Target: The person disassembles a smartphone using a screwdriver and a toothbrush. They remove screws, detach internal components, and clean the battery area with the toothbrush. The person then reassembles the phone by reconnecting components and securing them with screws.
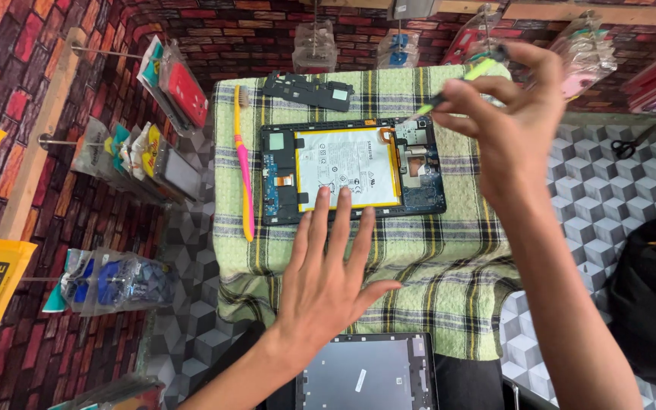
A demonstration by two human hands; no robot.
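Opened tablet (352, 171) looks thin, fragile; we'd hold it by the frame edges. Our left hand (326, 277) spread flat on it, right hand (514, 114) pinching screwdriver (461, 80)

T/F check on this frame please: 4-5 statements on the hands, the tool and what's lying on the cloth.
1. The right hand holds a yellow-green tool whose tip is at the upper right part of the opened tablet. True.
2. The left hand grips the toothbrush. False: its fingers lie flat, spread on the tablet's lower edge.
3. The pink and yellow toothbrush lies left of the tablet. True.
4. The tablet rests on bare tiles. False: it lies on a green checked cloth.
5. A black frame piece lies beyond the tablet. True.
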